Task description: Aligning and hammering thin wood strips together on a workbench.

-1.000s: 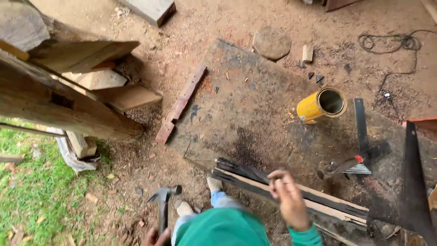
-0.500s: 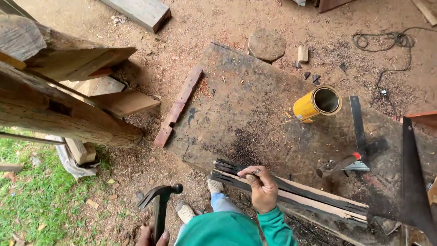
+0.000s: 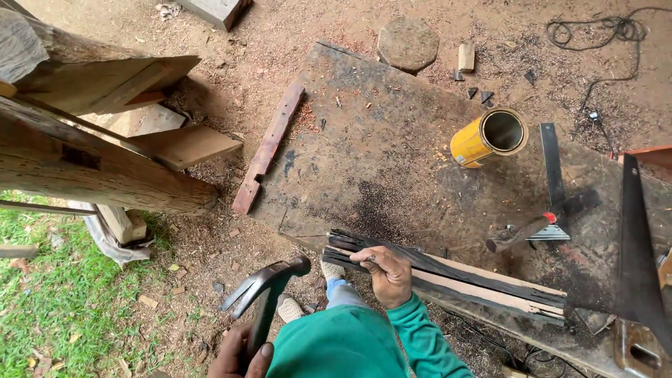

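At the far left, heavy beams (image 3: 98, 175) are stacked over grass (image 3: 63, 294). Next to them, at the lower edge, a hammer (image 3: 264, 288) is gripped by the left hand (image 3: 241, 353), which is closed around the lower end of the handle. The dark head is raised and points up and to the left; it is held in the air, well apart from the bench.

A reddish batten (image 3: 269, 150) is laid along the left edge of the worn bench (image 3: 392, 161).

More to the right, the right hand (image 3: 390, 276) is rested on the left end of a bundle of slats (image 3: 455, 276). The fingers are curled, and something small and thin, maybe a nail, seems to be pinched between thumb and forefinger; it is too small to be told for sure. The slats are placed on the near edge of the bench, and their long axis runs from the left, under the hand, down to the right. The right hand is touching the slats, so it is the nearer one; the hammer is to the left and lower.

Further right, a yellow can (image 3: 486, 138) is lying on its side with its open mouth turned to the right. A square (image 3: 556, 185) and a saw (image 3: 633, 245) are lying at the far right.
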